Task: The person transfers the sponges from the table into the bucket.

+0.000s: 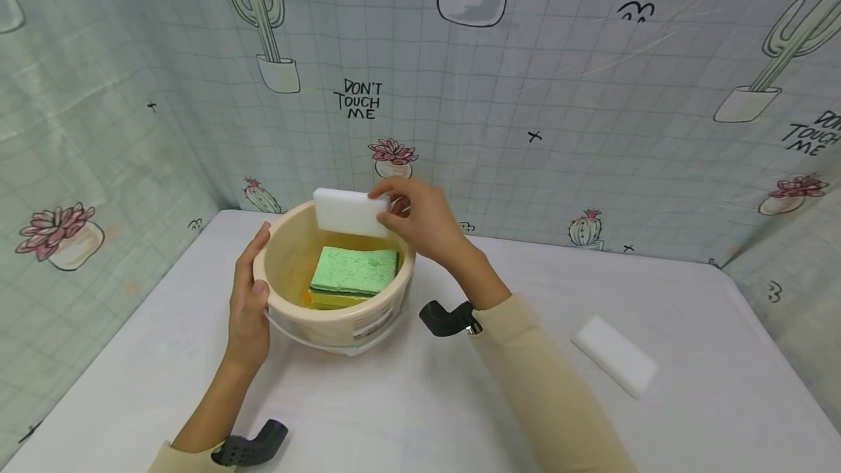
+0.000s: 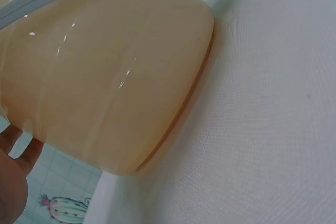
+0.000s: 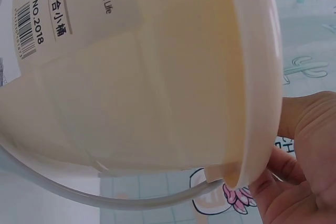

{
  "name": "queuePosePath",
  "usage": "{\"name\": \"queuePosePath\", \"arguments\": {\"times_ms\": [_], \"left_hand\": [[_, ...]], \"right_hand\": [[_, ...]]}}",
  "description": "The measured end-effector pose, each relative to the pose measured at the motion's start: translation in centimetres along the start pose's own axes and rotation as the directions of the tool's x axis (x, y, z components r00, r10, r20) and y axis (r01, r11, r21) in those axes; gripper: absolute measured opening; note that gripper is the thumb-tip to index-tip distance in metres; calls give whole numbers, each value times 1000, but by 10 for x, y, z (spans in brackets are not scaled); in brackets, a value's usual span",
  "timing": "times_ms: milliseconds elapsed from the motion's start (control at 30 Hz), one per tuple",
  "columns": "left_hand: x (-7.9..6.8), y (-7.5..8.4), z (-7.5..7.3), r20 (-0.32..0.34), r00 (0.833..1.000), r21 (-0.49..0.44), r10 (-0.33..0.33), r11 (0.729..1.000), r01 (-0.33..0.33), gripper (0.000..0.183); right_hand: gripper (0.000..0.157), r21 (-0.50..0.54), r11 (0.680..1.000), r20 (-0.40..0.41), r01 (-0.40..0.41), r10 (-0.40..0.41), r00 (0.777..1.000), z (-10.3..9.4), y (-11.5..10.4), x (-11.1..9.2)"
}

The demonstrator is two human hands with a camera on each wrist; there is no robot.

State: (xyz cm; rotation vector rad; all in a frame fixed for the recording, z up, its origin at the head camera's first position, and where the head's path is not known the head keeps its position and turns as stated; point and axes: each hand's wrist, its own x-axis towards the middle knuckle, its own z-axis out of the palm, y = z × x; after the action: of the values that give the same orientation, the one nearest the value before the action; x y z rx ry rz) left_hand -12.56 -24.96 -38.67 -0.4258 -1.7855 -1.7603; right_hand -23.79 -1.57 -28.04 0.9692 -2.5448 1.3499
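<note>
A cream plastic bucket [image 1: 335, 316] stands upright on the left half of the table. My right hand [image 1: 423, 221] pinches one end of a white melamine sponge [image 1: 348, 212] between thumb and fingers, over the bucket's far rim. Against the bucket's left side lies my left hand [image 1: 250, 298], its fingers fairly straight and its thumb near the rim. Inside the bucket, a green sponge [image 1: 355, 270] rests on top of a yellow one [image 1: 335, 301]. From the right wrist view, the bucket wall hides the white sponge in the right hand [image 3: 302, 166].
Another white sponge block [image 1: 615, 355] lies on the white tabletop [image 1: 407, 414] at the right. The bucket's pale handle [image 1: 315, 345] hangs down in front. A cactus-printed curtain [image 1: 460, 93] rises behind the table. Each wrist wears a black mount [image 1: 252, 445].
</note>
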Motion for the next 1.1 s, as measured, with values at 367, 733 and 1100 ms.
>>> {"name": "queuePosePath", "arguments": {"times_ms": [367, 733, 1100], "left_hand": [[0, -1, 1, 3, 1000, -20, 17, 1000, -17, 55], [0, 1, 1, 1, 1000, -14, 16, 1000, -16, 55], [0, 0, 1, -8, 1000, -18, 2, 1000, -2, 55]], "right_hand": [[22, 0, 1000, 43, 4, -4, 999, -3, 0, -1], [21, 24, 1000, 38, 5, -6, 999, -17, 3, -12], [25, -27, 1000, -14, -14, 13, 1000, -49, 23, -44]]}}
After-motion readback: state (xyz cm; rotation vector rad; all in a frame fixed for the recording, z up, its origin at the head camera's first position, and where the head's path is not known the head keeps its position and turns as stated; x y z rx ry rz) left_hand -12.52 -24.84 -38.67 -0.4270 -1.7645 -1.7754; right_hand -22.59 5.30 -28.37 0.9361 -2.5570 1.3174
